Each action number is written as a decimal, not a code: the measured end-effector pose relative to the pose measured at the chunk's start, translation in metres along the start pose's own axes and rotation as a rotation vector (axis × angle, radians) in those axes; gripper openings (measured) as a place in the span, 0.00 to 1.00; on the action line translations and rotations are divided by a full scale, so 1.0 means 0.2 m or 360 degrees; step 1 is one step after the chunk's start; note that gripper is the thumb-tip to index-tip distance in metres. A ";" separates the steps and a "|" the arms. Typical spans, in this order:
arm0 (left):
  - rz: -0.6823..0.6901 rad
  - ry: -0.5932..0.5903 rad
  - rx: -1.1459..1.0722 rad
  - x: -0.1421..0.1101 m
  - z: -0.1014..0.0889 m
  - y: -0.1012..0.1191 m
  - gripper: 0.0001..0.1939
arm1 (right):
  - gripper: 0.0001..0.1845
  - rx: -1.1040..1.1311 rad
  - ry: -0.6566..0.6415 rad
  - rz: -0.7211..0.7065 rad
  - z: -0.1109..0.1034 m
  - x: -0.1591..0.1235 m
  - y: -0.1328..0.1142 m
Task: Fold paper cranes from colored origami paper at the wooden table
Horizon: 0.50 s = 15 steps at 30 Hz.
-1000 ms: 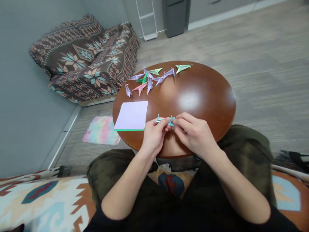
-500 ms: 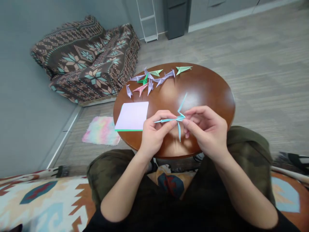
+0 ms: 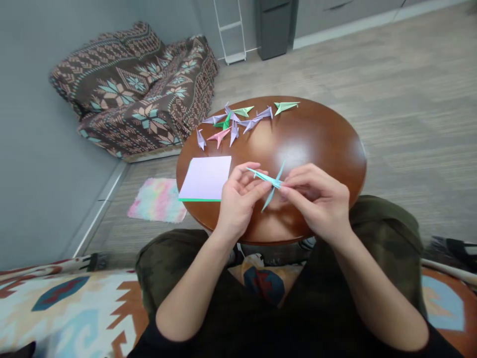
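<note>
A light blue paper crane (image 3: pixel 275 183) is held above the table, its two narrow wings spread out to the far and near sides. My right hand (image 3: pixel 319 195) pinches its right end between thumb and fingers. On the other side, my left hand (image 3: pixel 244 195) has its thumb against the crane's body and its fingers curled behind. The crane's thin end with a small bent tip points left over those fingers. Where the right fingertips meet the paper, the folds are hidden.
A round brown table (image 3: pixel 328 144) stands before my knees. Several folded paper cranes (image 3: pixel 234 130) in purple, green and pink lie at its far left. A stack of square paper (image 3: pixel 206 178) lies at the left edge. Beyond are a covered sofa (image 3: pixel 145 99) and a fluffy mat (image 3: pixel 158 200).
The crane has turned in my hands, so its left end now tilts toward the far side. Its wings lie in a straighter line. My left index finger has lifted off the paper.
</note>
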<state>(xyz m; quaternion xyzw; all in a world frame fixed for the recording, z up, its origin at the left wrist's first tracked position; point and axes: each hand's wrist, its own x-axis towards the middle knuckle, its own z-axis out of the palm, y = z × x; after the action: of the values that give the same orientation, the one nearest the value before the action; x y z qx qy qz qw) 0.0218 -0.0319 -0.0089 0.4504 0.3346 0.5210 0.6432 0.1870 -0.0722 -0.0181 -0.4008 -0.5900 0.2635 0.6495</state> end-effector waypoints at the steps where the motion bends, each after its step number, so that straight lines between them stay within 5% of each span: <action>1: -0.0015 0.0013 -0.0014 0.00 0.00 0.00 0.24 | 0.04 0.0039 0.0005 0.0016 0.00 0.00 0.00; 9: -0.0061 -0.0019 -0.0012 0.00 -0.01 -0.02 0.20 | 0.02 0.0385 -0.0046 0.0345 0.03 0.00 0.02; 15: 0.0279 0.0347 0.0387 -0.03 0.02 -0.03 0.25 | 0.03 -0.0425 0.0353 -0.0251 0.03 -0.01 0.06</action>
<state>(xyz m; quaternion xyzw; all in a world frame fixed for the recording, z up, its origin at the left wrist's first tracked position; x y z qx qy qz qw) 0.0259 -0.0389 -0.0133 0.4931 0.4224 0.5764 0.4961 0.1817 -0.0653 -0.0295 -0.4626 -0.5741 0.0851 0.6702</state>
